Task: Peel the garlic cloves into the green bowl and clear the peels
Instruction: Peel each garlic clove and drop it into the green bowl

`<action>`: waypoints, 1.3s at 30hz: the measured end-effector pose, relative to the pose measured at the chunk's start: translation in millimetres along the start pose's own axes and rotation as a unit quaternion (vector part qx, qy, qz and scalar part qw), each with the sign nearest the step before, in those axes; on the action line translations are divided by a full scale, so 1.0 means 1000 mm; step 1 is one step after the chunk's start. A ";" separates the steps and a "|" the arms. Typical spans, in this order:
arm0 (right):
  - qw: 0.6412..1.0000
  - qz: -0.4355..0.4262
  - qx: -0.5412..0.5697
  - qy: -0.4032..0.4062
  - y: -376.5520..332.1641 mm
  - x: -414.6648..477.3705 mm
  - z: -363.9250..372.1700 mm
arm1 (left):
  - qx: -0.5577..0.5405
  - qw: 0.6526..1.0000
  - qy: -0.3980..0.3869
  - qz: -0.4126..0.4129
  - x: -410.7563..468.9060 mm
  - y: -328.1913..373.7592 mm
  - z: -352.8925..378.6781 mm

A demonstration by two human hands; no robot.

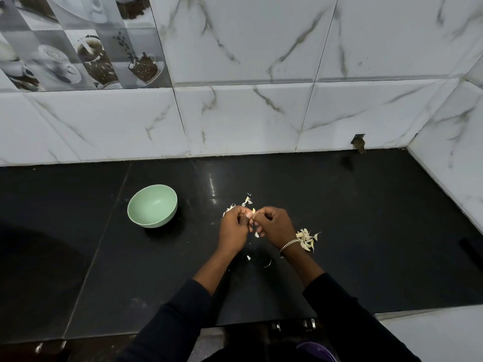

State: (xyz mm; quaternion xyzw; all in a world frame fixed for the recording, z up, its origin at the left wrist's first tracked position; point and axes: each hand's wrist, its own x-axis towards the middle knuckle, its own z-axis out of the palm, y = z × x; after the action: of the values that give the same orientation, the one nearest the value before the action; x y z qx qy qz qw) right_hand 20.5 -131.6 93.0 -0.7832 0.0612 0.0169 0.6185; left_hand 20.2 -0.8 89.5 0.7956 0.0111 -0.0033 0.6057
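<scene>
A pale green bowl stands on the black counter, to the left of my hands; nothing shows inside it. My left hand and my right hand meet over the middle of the counter, fingertips together. Between them they pinch a small garlic clove, only a pale sliver of which shows. A heap of garlic peels lies just right of my right wrist. More peels lie beyond my hands, and small bits lie under my wrists.
The black counter ends at a marble-tiled wall behind and on the right. Its front edge runs near the bottom, with a white surface at the lower right. A dark rounded shape sits at the left.
</scene>
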 end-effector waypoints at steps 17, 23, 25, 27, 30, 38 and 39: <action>0.992 0.000 0.103 -0.070 0.000 -0.003 -0.008 | 0.211 0.969 0.028 0.124 -0.014 0.000 -0.012; 0.995 -0.012 0.067 -0.070 0.002 -0.001 -0.010 | 0.131 0.989 0.009 0.073 -0.011 0.003 -0.015; 0.996 -0.017 0.043 -0.075 0.002 0.001 -0.012 | 0.070 0.997 -0.008 0.043 -0.009 0.007 -0.017; 0.996 -0.023 0.021 -0.082 0.002 0.003 -0.013 | 0.026 0.999 -0.013 0.026 -0.008 0.008 -0.019; 0.996 -0.028 -0.005 -0.089 0.002 0.005 -0.012 | -0.005 1.000 -0.002 0.012 -0.007 0.008 -0.020; 0.997 -0.021 -0.028 -0.074 0.001 0.003 -0.012 | -0.001 1.000 -0.002 0.018 -0.007 0.009 -0.018; 0.997 -0.022 -0.035 -0.069 0.000 0.002 -0.012 | -0.006 1.000 -0.003 0.017 -0.007 0.008 -0.017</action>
State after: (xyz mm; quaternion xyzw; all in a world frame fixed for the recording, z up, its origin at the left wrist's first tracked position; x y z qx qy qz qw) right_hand 21.9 -143.3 95.5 -0.8023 0.0003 0.0597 0.5939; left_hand 13.1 13.4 102.2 0.7920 -0.0042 0.0047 0.6105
